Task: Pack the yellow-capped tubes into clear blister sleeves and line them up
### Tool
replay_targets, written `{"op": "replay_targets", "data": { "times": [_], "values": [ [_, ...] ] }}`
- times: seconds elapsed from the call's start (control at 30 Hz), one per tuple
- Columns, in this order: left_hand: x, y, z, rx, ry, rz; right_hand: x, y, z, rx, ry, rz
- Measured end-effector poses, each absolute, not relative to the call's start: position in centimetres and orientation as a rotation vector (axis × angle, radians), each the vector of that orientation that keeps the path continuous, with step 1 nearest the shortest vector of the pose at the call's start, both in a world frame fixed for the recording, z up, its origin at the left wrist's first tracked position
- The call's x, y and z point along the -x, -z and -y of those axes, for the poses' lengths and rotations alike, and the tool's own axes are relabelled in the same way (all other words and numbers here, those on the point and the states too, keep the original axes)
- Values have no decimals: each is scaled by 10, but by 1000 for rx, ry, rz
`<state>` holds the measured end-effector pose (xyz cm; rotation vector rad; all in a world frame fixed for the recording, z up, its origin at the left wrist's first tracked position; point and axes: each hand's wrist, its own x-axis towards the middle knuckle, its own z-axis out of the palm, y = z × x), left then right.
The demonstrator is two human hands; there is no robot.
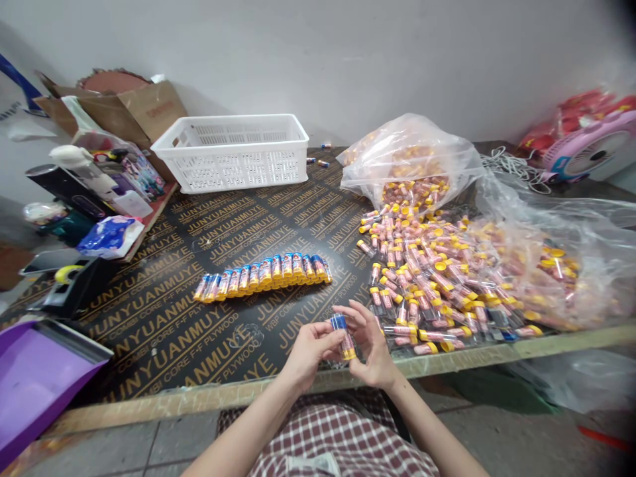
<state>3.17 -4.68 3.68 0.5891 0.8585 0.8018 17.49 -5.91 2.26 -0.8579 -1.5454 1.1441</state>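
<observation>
While left hand (309,346) pinches blue-and-yellow tube (341,335) over near edge of desk (189,361), right hand (373,351) curls half-open at yellow end, hold unclear; keep pinch light, tube steady.

Small tube (342,338), blue at its upper end, pinkish in the middle and yellow at its lower end, held slightly tilted between left hand (312,348) and right hand (372,348)
</observation>
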Motion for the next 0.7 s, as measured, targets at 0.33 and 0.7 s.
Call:
{"op": "replay_targets", "data": {
  "times": [0.33, 0.7],
  "values": [
    [-32, -39, 48, -579, -822, -835, -172, -20, 59, 832, -1107, 1499],
    [-30, -36, 45, -586, -849, -878, -169, -21, 56, 838, -1128, 1538]
  ]
}}
